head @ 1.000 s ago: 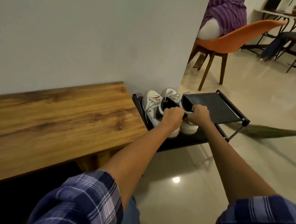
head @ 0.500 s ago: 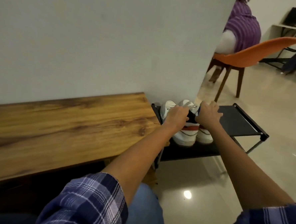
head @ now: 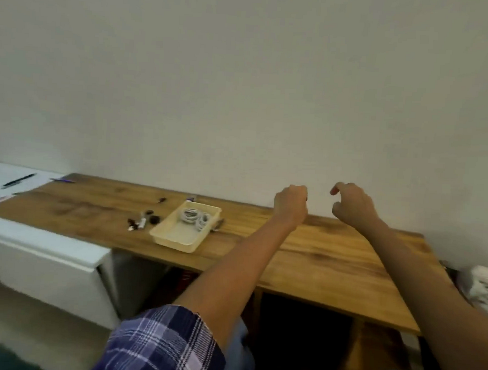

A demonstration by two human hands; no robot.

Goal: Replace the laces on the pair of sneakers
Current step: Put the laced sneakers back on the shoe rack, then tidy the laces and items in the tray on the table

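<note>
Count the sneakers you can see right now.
1: a white sneaker shows at the right edge, beyond the wooden table's end, behind the right forearm. Its partner may be hidden or out of frame.

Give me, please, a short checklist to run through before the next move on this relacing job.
1. New laces ready: ok, white coils lie in the cream tray.
2. Working room: ok, bare wood on the table right of the tray.
3. Sneaker on the table: not ok, a white sneaker sits beyond the table's right end.
4. Second sneaker: cannot tell, out of view.
5. Right hand free: ok, fingers loosely curled, nothing in it.
6. Left hand free: cannot tell, fist hides the palm.
</note>
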